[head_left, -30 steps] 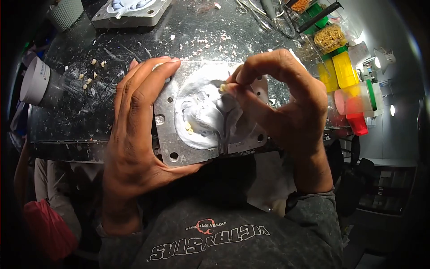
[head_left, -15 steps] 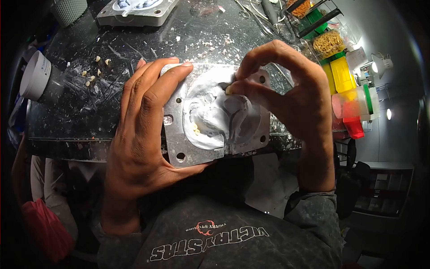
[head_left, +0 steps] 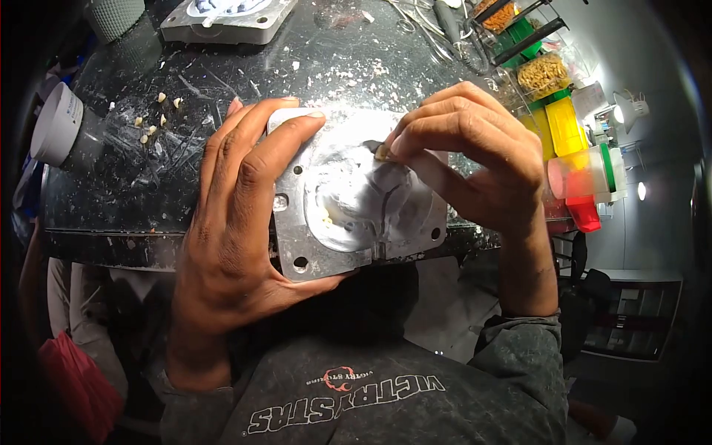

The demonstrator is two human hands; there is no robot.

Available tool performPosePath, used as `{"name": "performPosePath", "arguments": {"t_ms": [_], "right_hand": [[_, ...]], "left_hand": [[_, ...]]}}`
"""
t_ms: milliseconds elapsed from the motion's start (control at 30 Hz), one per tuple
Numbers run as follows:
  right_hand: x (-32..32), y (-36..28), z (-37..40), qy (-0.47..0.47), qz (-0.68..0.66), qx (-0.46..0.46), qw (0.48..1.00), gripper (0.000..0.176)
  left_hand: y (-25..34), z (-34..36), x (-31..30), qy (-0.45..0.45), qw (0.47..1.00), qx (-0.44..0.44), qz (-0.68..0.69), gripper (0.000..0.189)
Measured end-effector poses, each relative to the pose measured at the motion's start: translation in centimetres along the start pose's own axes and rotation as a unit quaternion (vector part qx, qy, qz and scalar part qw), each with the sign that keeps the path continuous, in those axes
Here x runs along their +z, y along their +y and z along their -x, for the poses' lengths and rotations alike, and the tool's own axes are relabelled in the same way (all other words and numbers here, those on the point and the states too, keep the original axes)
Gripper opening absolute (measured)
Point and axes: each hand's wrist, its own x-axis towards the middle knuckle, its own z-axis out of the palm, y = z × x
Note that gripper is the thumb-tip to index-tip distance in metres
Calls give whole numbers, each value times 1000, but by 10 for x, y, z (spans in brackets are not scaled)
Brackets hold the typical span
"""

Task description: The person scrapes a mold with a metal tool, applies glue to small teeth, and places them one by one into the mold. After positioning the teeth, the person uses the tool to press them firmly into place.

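Observation:
A square metal flask half with corner holes lies at the table's front edge, white plaster mould inside it. My left hand is wrapped round its left side, fingers on top and thumb along the front edge. Over the upper right of the mould, my right hand pinches a small yellowish tooth-like piece between thumb and fingers. Small yellowish pieces sit in the mould's lower left part, partly lost in glare.
Several loose tooth-like pieces lie on the black table at left, near a white tub. Another metal flask half stands at the back. Cables and tools and colourful containers are at right.
My right hand's fingers have shifted and folded closer together around the small piece. My left hand and the flask half have barely moved.

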Motion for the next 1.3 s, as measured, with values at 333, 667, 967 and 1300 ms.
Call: {"name": "performPosePath", "arguments": {"t_ms": [333, 667, 967, 1300], "right_hand": [[6, 10, 1, 11, 8, -92, 996, 22], [-5, 30, -10, -30, 40, -153, 987, 28], [1, 35, 2, 3, -2, -94, 996, 19], [-19, 9, 61, 54, -338, 180, 922, 25]], "left_hand": [[3, -1, -2, 0, 1000, -2, -5, 109], [4, -2, 0, 7, 1000, -13, 26, 112], [5, -3, -1, -20, 999, -23, 21, 118], [28, 51, 1, 89, 980, -160, 78, 133]]}}
